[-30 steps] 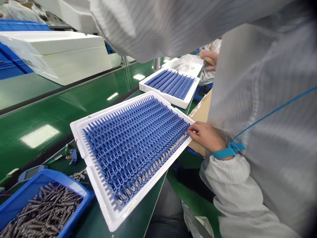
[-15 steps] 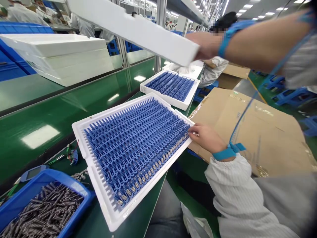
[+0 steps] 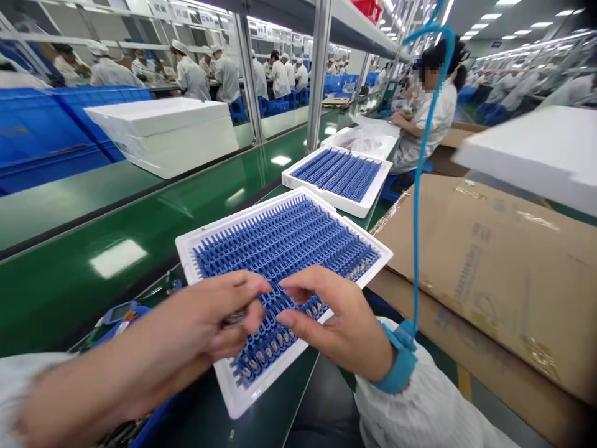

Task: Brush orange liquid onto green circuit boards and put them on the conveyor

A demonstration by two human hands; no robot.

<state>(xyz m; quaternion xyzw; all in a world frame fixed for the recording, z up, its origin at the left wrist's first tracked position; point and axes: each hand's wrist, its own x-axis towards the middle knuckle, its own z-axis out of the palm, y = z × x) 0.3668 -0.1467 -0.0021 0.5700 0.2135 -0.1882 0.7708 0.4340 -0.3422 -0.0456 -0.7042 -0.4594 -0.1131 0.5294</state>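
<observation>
My left hand [image 3: 228,317] is above the near left part of a white foam tray [image 3: 228,395], fingers curled round small metal pieces that look like springs [image 3: 237,315]. My right hand [image 3: 333,323] faces it, thumb and forefinger apart, with nothing visible between them. Rows of upright blue plastic clips [image 3: 280,230] fill the tray. Along the near row, pale metal pieces [image 3: 261,356] sit in the clips. Both hands hide part of the rows. A blue wrist strap with a cord [image 3: 396,361] is round my right wrist.
Behind stands a second foam tray [image 3: 345,208] of blue clips. To the right are a large cardboard box [image 3: 485,261] and a white foam piece [image 3: 536,152]. White foam boxes [image 3: 163,140] stand across the green conveyor [image 3: 153,224]. A co-worker [image 3: 441,112] sits beyond.
My left hand has come into view over the tray. My right hand has left the tray's far right corner and moved left. The white foam piece held overhead is now at the right.
</observation>
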